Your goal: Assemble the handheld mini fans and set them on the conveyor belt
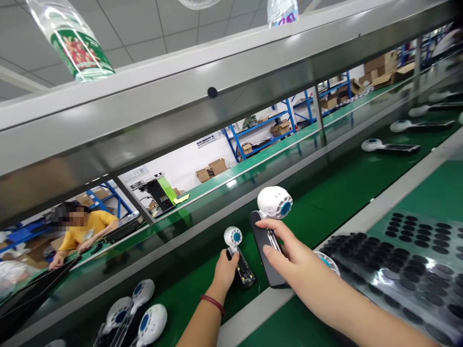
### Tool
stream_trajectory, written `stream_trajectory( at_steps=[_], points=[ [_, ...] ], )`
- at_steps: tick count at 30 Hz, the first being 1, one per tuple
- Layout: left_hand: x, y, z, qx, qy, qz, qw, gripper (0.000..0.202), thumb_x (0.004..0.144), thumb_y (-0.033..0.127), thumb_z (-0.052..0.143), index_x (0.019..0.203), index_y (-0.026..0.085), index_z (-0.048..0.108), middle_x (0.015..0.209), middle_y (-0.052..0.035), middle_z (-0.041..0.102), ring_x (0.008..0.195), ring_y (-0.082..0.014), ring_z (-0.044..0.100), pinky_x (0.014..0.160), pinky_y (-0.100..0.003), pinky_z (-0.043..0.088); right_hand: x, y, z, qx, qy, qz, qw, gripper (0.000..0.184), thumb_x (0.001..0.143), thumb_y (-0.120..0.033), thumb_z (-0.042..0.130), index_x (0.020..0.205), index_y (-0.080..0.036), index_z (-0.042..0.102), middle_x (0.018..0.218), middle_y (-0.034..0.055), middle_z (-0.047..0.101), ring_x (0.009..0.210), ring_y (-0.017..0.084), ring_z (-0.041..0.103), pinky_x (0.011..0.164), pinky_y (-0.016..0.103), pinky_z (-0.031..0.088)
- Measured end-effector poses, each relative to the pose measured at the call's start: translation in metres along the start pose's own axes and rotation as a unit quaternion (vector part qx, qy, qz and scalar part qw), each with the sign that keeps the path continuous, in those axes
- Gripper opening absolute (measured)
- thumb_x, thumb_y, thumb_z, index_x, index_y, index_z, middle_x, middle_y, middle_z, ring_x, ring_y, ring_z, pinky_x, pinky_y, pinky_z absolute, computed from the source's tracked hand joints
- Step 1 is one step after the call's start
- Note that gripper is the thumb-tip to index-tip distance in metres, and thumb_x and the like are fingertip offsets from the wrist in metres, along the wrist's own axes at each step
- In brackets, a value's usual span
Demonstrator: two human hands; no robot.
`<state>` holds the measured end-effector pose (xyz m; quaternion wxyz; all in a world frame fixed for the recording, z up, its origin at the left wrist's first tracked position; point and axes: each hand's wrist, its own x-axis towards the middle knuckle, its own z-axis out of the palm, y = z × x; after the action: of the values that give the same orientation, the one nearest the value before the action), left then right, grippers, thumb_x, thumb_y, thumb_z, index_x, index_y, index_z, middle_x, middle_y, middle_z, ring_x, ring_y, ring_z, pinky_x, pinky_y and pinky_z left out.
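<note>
My right hand (289,253) is closed around the dark flat body of a white-headed device (275,202), which is raised at a tilt. Its round white head has a slotted rim and a blue centre. Just left of it, my left hand (226,267) grips a second such device (233,236) near its neck, over the green belt (195,299). The lower body of that one shows an open, dark inside with small parts. Behind my right wrist, part of another white slotted head (327,262) peeks out.
Clear sheets of black round pads (401,270) lie at right. Similar devices lie on the belt at lower left (152,325) and far right (390,146). A metal shelf beam (162,115) with bottles (81,53) crosses above. A person in a yellow top (92,226) works beyond.
</note>
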<state>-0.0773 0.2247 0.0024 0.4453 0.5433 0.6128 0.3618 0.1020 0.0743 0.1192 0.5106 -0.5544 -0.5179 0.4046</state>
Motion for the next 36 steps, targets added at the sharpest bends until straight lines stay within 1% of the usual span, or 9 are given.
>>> stream_trajectory(
  at_steps=[6, 10, 12, 15, 20, 23, 26, 29, 36],
  points=[
    [-0.035, 0.020, 0.002, -0.033, 0.077, 0.095, 0.992, 0.022, 0.080, 0.031, 0.051, 0.094, 0.014, 0.056, 0.118, -0.0099, 0.049, 0.112, -0.0249, 0.041, 0.094, -0.045, 0.032, 0.000, 0.004, -0.002, -0.099, -0.040, -0.022, 0.994, 0.043, 0.078, -0.030, 0.042, 0.119, -0.042, 0.039, 0.105, 0.0030, 0.050, 0.069, 0.018, 0.057, 0.052, 0.025, 0.044],
    [-0.100, 0.042, 0.022, -0.174, 0.006, 0.099, 0.980, 0.045, 0.081, 0.053, 0.033, 0.106, 0.020, 0.051, 0.107, -0.0092, 0.058, 0.099, -0.0225, 0.054, 0.081, -0.034, 0.042, -0.012, 0.020, 0.018, -0.304, -0.040, -0.065, 0.950, 0.056, 0.074, -0.026, 0.046, 0.127, -0.038, 0.033, 0.096, 0.0065, 0.049, 0.065, 0.021, 0.058, 0.053, 0.030, 0.044],
    [-0.132, 0.050, 0.032, -0.320, -0.047, 0.042, 0.945, 0.049, 0.076, 0.054, 0.045, 0.110, 0.020, 0.050, 0.098, -0.0070, 0.062, 0.088, -0.0206, 0.059, 0.075, -0.031, 0.044, -0.026, 0.034, 0.034, -0.372, -0.029, -0.121, 0.920, 0.053, 0.073, -0.022, 0.046, 0.125, -0.031, 0.039, 0.099, 0.0104, 0.049, 0.075, 0.026, 0.058, 0.060, 0.035, 0.045],
    [-0.160, 0.053, 0.038, -0.479, -0.023, -0.062, 0.875, 0.043, 0.065, 0.048, 0.063, 0.093, 0.016, 0.057, 0.077, -0.0027, 0.063, 0.072, -0.0170, 0.060, 0.070, -0.027, 0.045, -0.053, 0.059, 0.053, -0.389, -0.032, -0.180, 0.903, 0.049, 0.073, -0.014, 0.045, 0.121, -0.022, 0.045, 0.114, 0.0169, 0.045, 0.094, 0.031, 0.053, 0.074, 0.042, 0.045],
    [-0.158, 0.035, 0.032, -0.519, 0.016, -0.170, 0.838, 0.052, 0.066, 0.066, 0.047, 0.067, 0.014, 0.053, 0.051, -0.0002, 0.054, 0.047, -0.0135, 0.056, 0.050, -0.026, 0.045, -0.089, 0.092, 0.037, -0.303, -0.141, -0.223, 0.916, 0.058, 0.069, -0.012, 0.051, 0.124, -0.026, 0.040, 0.136, 0.0122, 0.028, 0.119, 0.030, 0.037, 0.090, 0.042, 0.040],
    [-0.148, 0.017, 0.029, -0.519, -0.002, -0.192, 0.833, 0.047, 0.069, 0.059, 0.050, 0.075, 0.013, 0.054, 0.053, -0.0017, 0.057, 0.047, -0.0145, 0.057, 0.047, -0.026, 0.045, -0.091, 0.103, 0.014, -0.274, -0.170, -0.141, 0.936, 0.043, 0.076, -0.019, 0.047, 0.119, -0.024, 0.045, 0.123, 0.0100, 0.047, 0.110, 0.023, 0.048, 0.090, 0.035, 0.041],
    [-0.144, 0.001, 0.032, -0.521, -0.045, -0.186, 0.832, 0.036, 0.075, 0.045, 0.053, 0.082, 0.009, 0.056, 0.063, -0.0064, 0.062, 0.059, -0.0185, 0.061, 0.055, -0.031, 0.049, -0.086, 0.108, 0.002, -0.326, -0.221, -0.095, 0.914, 0.026, 0.077, -0.014, 0.047, 0.095, -0.024, 0.062, 0.100, 0.0066, 0.059, 0.094, 0.021, 0.055, 0.084, 0.031, 0.044],
    [-0.146, -0.010, 0.038, -0.517, -0.060, -0.171, 0.836, 0.026, 0.078, 0.032, 0.053, 0.086, 0.008, 0.056, 0.069, -0.0089, 0.064, 0.059, -0.0182, 0.062, 0.057, -0.032, 0.050, -0.081, 0.109, 0.004, -0.364, -0.276, -0.093, 0.884, 0.024, 0.070, -0.009, 0.056, 0.085, -0.025, 0.066, 0.096, 0.0045, 0.059, 0.091, 0.020, 0.053, 0.080, 0.028, 0.043],
    [-0.146, -0.023, 0.050, -0.507, 0.008, -0.096, 0.856, 0.034, 0.078, 0.043, 0.049, 0.090, 0.012, 0.053, 0.063, -0.0047, 0.063, 0.050, -0.0127, 0.057, 0.046, -0.022, 0.044, -0.077, 0.110, 0.019, -0.362, -0.237, -0.016, 0.901, 0.025, 0.059, 0.002, 0.059, 0.074, -0.018, 0.065, 0.083, 0.0024, 0.061, 0.086, 0.017, 0.053, 0.075, 0.022, 0.040]
  ],
)
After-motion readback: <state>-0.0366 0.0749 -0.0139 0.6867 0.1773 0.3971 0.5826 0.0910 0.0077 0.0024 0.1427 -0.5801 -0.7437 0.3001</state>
